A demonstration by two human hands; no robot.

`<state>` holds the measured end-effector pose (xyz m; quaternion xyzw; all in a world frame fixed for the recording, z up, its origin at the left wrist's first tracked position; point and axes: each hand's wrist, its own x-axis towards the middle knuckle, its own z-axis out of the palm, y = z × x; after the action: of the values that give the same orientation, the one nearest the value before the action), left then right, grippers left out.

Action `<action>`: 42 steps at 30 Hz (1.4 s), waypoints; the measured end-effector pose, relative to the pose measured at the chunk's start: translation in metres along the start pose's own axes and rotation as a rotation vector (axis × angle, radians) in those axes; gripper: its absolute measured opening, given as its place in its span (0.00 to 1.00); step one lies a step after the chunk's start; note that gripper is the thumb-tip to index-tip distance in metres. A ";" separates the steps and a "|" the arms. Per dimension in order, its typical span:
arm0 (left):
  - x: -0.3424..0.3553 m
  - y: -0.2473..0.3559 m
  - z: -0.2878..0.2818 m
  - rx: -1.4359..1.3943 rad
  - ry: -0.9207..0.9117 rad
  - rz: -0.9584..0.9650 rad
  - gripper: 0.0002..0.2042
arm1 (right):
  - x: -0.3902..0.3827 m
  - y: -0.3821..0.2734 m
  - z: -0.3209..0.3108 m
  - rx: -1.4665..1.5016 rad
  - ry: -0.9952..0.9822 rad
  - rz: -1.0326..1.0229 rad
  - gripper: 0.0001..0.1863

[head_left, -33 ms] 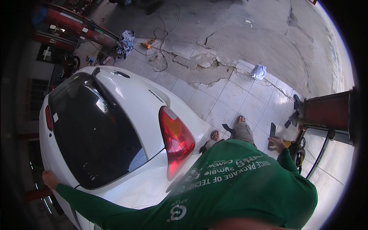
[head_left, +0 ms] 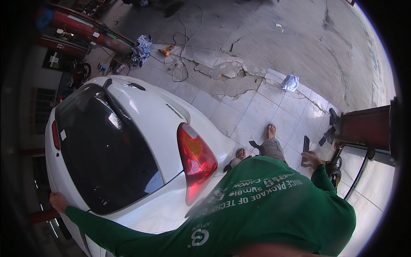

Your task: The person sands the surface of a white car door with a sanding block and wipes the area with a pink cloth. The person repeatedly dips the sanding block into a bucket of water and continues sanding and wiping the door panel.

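My left arm stretches across the rear of a white car. At the car's outer edge, my left hand lies with its fingers curled against the body; the fingertips are hidden. Between my arms sits a red and orange tail light, beside the dark rear window. On the other side, my right hand hangs low by my leg. It is closed on a dark flat bar that sticks up out of the grip. I cannot make out what kind of tool the bar is.
A red cabinet-like stand is at the right, with dark strips beside it. A pale crumpled cloth lies on the tiles, near broken flooring. Farther off are an orange tool, a loose cable and a bundled cloth.
The view has shifted slightly, so the car and floor appear a little lower. Both hands keep their places, the right still with the dark flat bar.
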<state>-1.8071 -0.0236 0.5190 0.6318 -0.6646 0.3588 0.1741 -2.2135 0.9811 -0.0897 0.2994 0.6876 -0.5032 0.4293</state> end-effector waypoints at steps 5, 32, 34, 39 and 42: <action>-0.119 0.167 -0.063 -0.702 0.122 -0.130 0.14 | 0.096 -0.239 -0.055 -0.194 0.011 -0.266 0.30; -0.304 1.203 -0.107 -1.719 -2.206 1.421 0.24 | 0.501 -0.839 0.219 -0.951 -0.106 -0.283 0.37; -0.343 1.245 0.028 -1.593 -2.003 1.018 0.27 | 0.509 -0.855 0.247 -0.770 -0.018 -0.106 0.39; -0.343 1.157 0.304 -0.600 -1.495 0.802 0.28 | 0.531 -0.971 0.349 -0.766 -0.149 -0.040 0.37; -0.305 1.246 0.335 -0.371 -1.746 0.691 0.29 | 0.652 -1.080 0.302 -0.807 -0.145 -0.241 0.36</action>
<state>-2.8914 -0.1093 -0.2385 0.4076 -0.7560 -0.3185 -0.4012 -3.3322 0.3414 -0.2395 -0.0114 0.8275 -0.2600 0.4975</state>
